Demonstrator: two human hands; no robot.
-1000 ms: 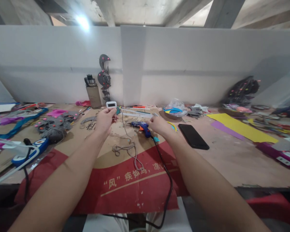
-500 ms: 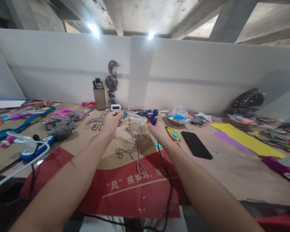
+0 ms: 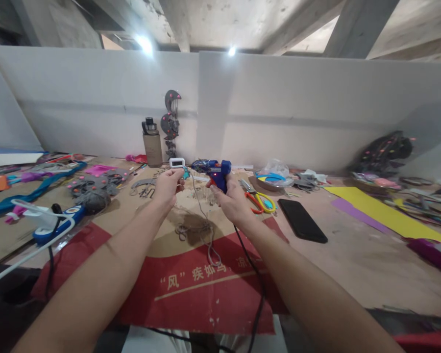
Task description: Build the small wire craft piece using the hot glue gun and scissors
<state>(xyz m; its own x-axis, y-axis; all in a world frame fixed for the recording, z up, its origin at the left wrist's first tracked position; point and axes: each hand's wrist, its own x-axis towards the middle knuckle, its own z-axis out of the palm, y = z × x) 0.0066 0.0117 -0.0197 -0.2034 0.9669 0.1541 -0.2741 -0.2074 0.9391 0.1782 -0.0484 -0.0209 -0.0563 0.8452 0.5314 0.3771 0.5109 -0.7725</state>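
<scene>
My right hand (image 3: 231, 198) is wrapped round the handle of a blue hot glue gun (image 3: 222, 171), its nozzle end pointing left. A black cord (image 3: 248, 255) runs from the gun down toward me. In my left hand (image 3: 170, 186) a small teal piece (image 3: 185, 173) is pinched between thumb and fingers; its exact kind is too small to tell. Grey cord (image 3: 202, 208) hangs from beside that piece and lies in loose loops on the red and tan board (image 3: 183, 294). The gun's tip is close to the teal piece; whether they touch I cannot tell.
Scissors (image 3: 259, 198) and a black phone (image 3: 302, 220) lie to the right, beside yellow sheet material (image 3: 382, 213). At the back stand a bottle (image 3: 152, 147) and a small white clock-like device (image 3: 177, 163). A blue power strip (image 3: 59, 224) and grey decorated pieces (image 3: 95, 189) sit left.
The glue gun in my right hand has moved left, closer to the teal piece. More of the scissors now shows. My left hand has stayed nearly in place, still pinching.
</scene>
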